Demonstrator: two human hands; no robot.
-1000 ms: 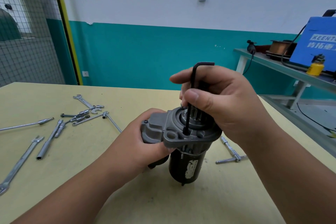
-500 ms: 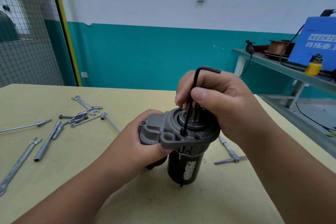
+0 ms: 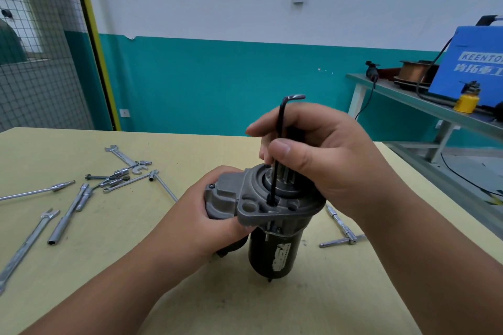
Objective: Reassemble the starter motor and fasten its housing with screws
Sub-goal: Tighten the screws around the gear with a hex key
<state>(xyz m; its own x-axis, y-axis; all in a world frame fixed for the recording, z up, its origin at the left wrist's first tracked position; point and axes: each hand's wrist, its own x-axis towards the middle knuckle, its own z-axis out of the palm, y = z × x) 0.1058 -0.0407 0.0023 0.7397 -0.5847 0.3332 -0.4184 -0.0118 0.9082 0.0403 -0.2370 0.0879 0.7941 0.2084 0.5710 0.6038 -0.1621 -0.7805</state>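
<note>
Hands both clamped: left hand (image 3: 217, 215) grips starter motor (image 3: 275, 247) upright on table (image 3: 109, 266), right hand (image 3: 326, 160) pinches hex key (image 3: 279, 144) seated in housing (image 3: 255, 216), bend rotated slightly since a second ago, so tightening is likely ongoing.

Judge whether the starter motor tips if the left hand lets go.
Probably: the starter motor stands on its narrow black end with the wide grey housing overhanging above. Likely heavy, looking metal; the left hand grips it.
</note>
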